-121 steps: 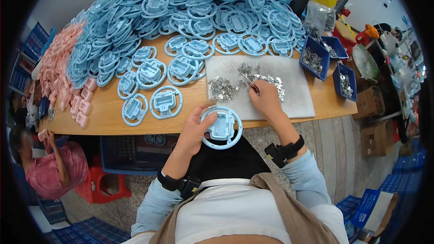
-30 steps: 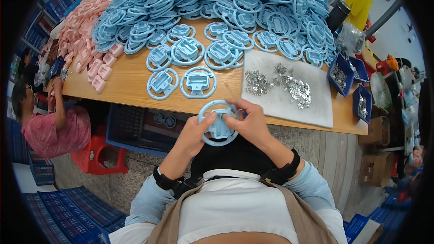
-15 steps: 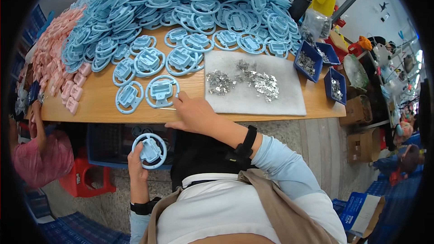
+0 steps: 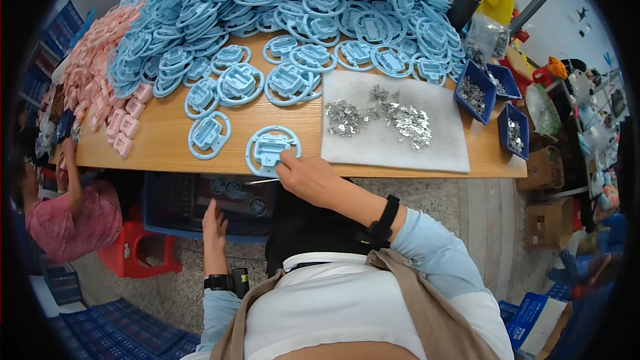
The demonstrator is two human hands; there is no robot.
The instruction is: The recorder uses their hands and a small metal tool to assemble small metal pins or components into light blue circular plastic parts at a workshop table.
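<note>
My right hand [image 4: 307, 177] grips the rim of a blue plastic toy steering wheel [image 4: 272, 144] near the table's front edge. From the same hand a thin metal tool [image 4: 263, 181] sticks out to the left; the rest of it is hidden in my fingers. Below the table edge, my left hand [image 4: 214, 228] is open with nothing in it, beside a dark blue crate [image 4: 173, 230]. A few blue wheels [image 4: 257, 207] lie inside that crate. Small silvery metal pieces [image 4: 408, 125] lie on a white foam mat [image 4: 393, 155] right of my right hand.
A tall heap of blue wheels [image 4: 287, 0] covers the table's back, with pink plastic parts [image 4: 100, 60] at its left. Blue bins [image 4: 474, 95] of metal pieces stand at the right. A co-worker in a pink top [image 4: 73, 220] sits at left near a red stool [image 4: 143, 243].
The blue wheel has left my left hand, which has opened beside the crate. My right hand has pulled another wheel nearer and to the right. The whole view has shifted slightly.
</note>
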